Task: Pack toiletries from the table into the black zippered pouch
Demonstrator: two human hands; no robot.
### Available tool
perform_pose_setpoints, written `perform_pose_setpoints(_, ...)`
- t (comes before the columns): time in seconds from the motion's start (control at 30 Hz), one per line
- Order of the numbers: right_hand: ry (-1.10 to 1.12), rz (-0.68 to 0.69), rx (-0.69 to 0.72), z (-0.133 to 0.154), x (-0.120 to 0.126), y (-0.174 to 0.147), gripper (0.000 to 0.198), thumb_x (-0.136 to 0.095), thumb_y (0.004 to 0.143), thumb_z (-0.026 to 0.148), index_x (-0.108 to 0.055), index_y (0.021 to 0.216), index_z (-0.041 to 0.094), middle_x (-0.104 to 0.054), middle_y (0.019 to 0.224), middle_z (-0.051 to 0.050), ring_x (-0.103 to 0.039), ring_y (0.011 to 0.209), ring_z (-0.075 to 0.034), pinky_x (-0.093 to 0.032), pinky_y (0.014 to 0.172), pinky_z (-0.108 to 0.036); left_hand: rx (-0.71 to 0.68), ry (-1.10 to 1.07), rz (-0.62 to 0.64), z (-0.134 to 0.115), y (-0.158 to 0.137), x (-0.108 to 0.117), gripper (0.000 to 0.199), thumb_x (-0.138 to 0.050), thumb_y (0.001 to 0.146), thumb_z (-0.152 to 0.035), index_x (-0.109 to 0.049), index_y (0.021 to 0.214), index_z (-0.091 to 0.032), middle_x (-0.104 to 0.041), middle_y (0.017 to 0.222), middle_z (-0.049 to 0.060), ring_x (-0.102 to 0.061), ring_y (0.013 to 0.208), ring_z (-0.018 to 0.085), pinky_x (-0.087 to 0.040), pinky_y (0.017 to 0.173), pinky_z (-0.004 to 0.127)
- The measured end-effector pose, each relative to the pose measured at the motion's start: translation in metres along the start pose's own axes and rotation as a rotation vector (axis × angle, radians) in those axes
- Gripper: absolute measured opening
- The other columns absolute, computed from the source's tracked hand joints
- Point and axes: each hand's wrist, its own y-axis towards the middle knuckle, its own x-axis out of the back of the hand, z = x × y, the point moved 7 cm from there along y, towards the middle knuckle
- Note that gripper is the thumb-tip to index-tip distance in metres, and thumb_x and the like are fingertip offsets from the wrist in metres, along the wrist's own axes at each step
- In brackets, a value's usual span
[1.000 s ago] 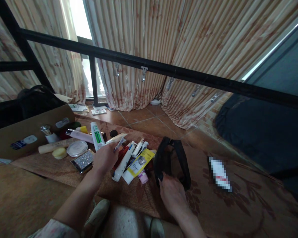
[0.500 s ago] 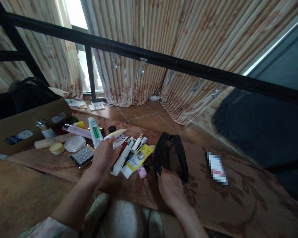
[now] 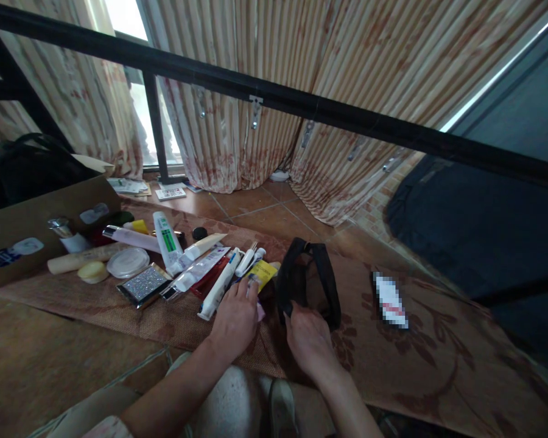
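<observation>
My right hand (image 3: 311, 340) grips the near rim of a black pouch (image 3: 331, 286), which stands with its mouth open on the cloth. My left hand (image 3: 235, 313) lies over a yellow and white squeeze tube (image 3: 265, 275), fingers stretched onto it and covering its lower part. A pink cap (image 3: 260, 312) shows beside these fingers. Left of the hand lies a white tube (image 3: 220, 286), with a small white tube (image 3: 245, 261) above it. Farther left are a silvery tube (image 3: 201, 271), a cream tube (image 3: 205, 245), a white and green tube (image 3: 167, 240) and a glittery compact (image 3: 145, 285).
A cardboard box (image 3: 41, 228) with black items stands at the left, beside a round clear-lidded container (image 3: 128, 263) and a yellow round jar (image 3: 92, 272). A blurred-out phone-like object (image 3: 390, 301) lies on the brown cloth (image 3: 438, 365). A black rail (image 3: 210, 73) crosses before the curtains.
My left hand has moved right and nearer to me, from the silvery tube onto the yellow tube. My right hand keeps its hold on the pouch. The view has shifted slightly.
</observation>
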Motion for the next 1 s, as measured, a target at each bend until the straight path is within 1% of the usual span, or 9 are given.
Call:
perform_pose_setpoints(0.1,0.015,0.0,-0.002,0.0,0.002,0.0,0.028,-0.033,0.093,0.017,-0.061,0.098,0.016,-0.069,0.088,-0.009,-0.064,0.081,-0.02,-0.037,0.07,-0.029,0.033,0.073,0.096,0.005,0.0,-0.004,0.047,-0.045,0.084,-0.016,-0.044,0.13,-0.008,-0.051,0.124,0.017,-0.05,0.108,0.028,-0.041,0.091,0.041)
perform_pose_setpoints(0.17,0.02,-0.002,-0.004,0.001,0.004,0.0,0.028,-0.034,0.093,0.017,-0.061,0.098,0.016,-0.069,0.088,-0.009,-0.064,0.081,-0.02,-0.037,0.07,-0.029,0.038,0.118,0.13,0.004,-0.001,-0.004,0.049,-0.045,0.083,-0.014,-0.042,0.132,-0.01,-0.051,0.125,0.017,-0.05,0.108,0.029,-0.042,0.089,0.043)
perform_pose_setpoints(0.3,0.025,0.001,-0.004,0.001,0.004,0.0,0.027,-0.035,0.092,0.015,-0.061,0.1,0.015,-0.069,0.09,-0.01,-0.063,0.083,-0.02,-0.037,0.072,-0.029,0.057,0.189,0.148,0.002,0.001,-0.003,0.05,-0.039,0.084,-0.007,-0.041,0.134,-0.013,-0.048,0.13,0.017,-0.05,0.107,0.028,-0.043,0.084,0.043)
perform_pose_setpoints(0.4,0.028,0.002,0.002,0.001,0.004,0.0,0.027,-0.035,0.092,0.015,-0.061,0.101,0.015,-0.069,0.09,-0.01,-0.063,0.084,-0.02,-0.037,0.072,-0.029,0.073,0.205,0.14,0.002,0.003,-0.003,0.049,-0.033,0.086,-0.005,-0.042,0.133,-0.016,-0.05,0.128,0.015,-0.051,0.104,0.027,-0.044,0.082,0.041)
perform_pose_setpoints(0.53,0.013,0.022,-0.018,0.001,0.003,0.0,0.027,-0.036,0.092,0.016,-0.061,0.102,0.015,-0.069,0.092,-0.011,-0.063,0.086,-0.02,-0.038,0.074,-0.028,0.104,0.196,0.131,0.005,0.004,-0.003,0.047,-0.034,0.087,-0.007,-0.043,0.132,-0.014,-0.056,0.115,0.015,-0.052,0.1,0.026,-0.043,0.082,0.038)
perform_pose_setpoints(0.67,0.024,0.017,-0.004,0.002,0.004,0.0,0.029,-0.034,0.093,0.016,-0.062,0.102,0.015,-0.069,0.092,-0.011,-0.063,0.086,-0.02,-0.038,0.074,-0.029,0.123,0.145,0.13,0.009,0.003,-0.003,0.049,-0.037,0.085,-0.008,-0.038,0.134,-0.009,-0.059,0.106,0.015,-0.054,0.097,0.026,-0.043,0.08,0.037)
perform_pose_setpoints(0.83,0.024,0.004,-0.011,0.002,0.005,-0.001,0.029,-0.034,0.092,0.014,-0.062,0.101,0.016,-0.069,0.09,-0.009,-0.063,0.084,-0.02,-0.037,0.072,-0.029,0.081,0.055,0.167,0.01,0.003,-0.007,0.055,-0.04,0.083,-0.01,-0.03,0.136,0.0,-0.059,0.11,0.018,-0.055,0.099,0.028,-0.042,0.087,0.038)
perform_pose_setpoints(0.9,0.02,0.011,-0.006,0.002,0.005,-0.001,0.029,-0.034,0.092,0.013,-0.061,0.101,0.016,-0.069,0.091,-0.009,-0.063,0.085,-0.021,-0.037,0.073,-0.03,0.094,0.044,0.197,0.011,0.002,-0.008,0.058,-0.041,0.081,-0.009,-0.028,0.137,-0.001,-0.058,0.113,0.019,-0.057,0.099,0.028,-0.042,0.087,0.038)
perform_pose_setpoints(1.0,0.021,0.02,-0.004,0.003,0.004,0.0,0.029,-0.034,0.092,0.014,-0.061,0.101,0.016,-0.068,0.091,-0.01,-0.063,0.085,-0.021,-0.038,0.074,-0.03,0.129,0.019,0.24,0.012,0.001,-0.01,0.057,-0.04,0.081,-0.009,-0.03,0.136,-0.005,-0.058,0.115,0.018,-0.059,0.098,0.026,-0.044,0.084,0.036)
